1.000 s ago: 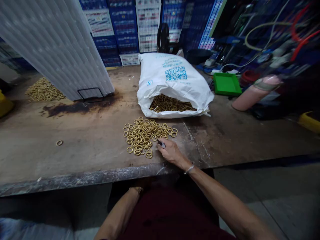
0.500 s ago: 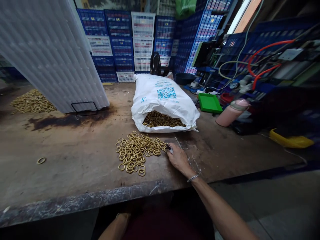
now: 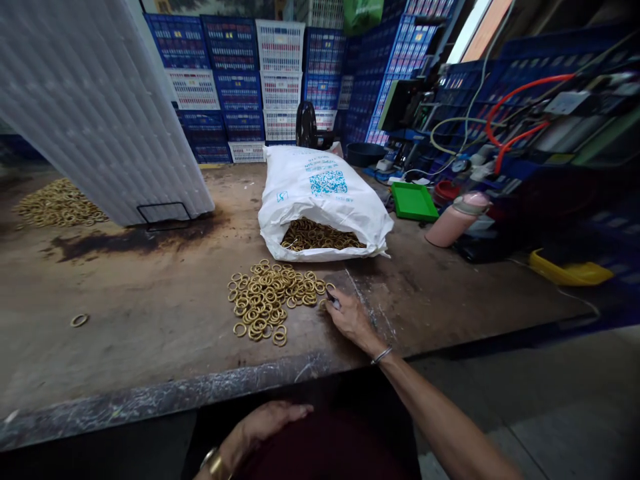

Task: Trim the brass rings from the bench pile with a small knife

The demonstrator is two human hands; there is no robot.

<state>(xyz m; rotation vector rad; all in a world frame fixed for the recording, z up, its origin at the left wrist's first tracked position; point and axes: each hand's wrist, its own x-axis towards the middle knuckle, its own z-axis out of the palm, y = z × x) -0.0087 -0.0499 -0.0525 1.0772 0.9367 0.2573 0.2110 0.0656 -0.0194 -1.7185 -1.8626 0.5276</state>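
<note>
Brass-coloured metal rings lie in a loose pile (image 3: 265, 297) on the wooden table. At the pile's right edge is my right hand (image 3: 351, 321), its fingers closed around a small dark-and-grey object (image 3: 333, 299) whose kind I cannot make out. One or two rings lie right by those fingertips. Below the table edge, my left hand (image 3: 273, 421) rests low in front of my body, fingers stretched out, with nothing seen in it. Behind the pile lies a white woven sack (image 3: 300, 177), its mouth facing me and more rings (image 3: 325, 236) inside.
A single ring (image 3: 79, 320) lies at the left. Tall white corrugated sheets (image 3: 150, 127) stand by a wire holder, with another ring heap (image 3: 60, 203) behind. On the right are a green tray (image 3: 414, 201), a pink bottle (image 3: 456, 220) and a yellow tray (image 3: 570, 270).
My left hand has come into view above my lap; before, only its forearm showed. My right hand stays at the pile's right edge. The view has shifted slightly.
</note>
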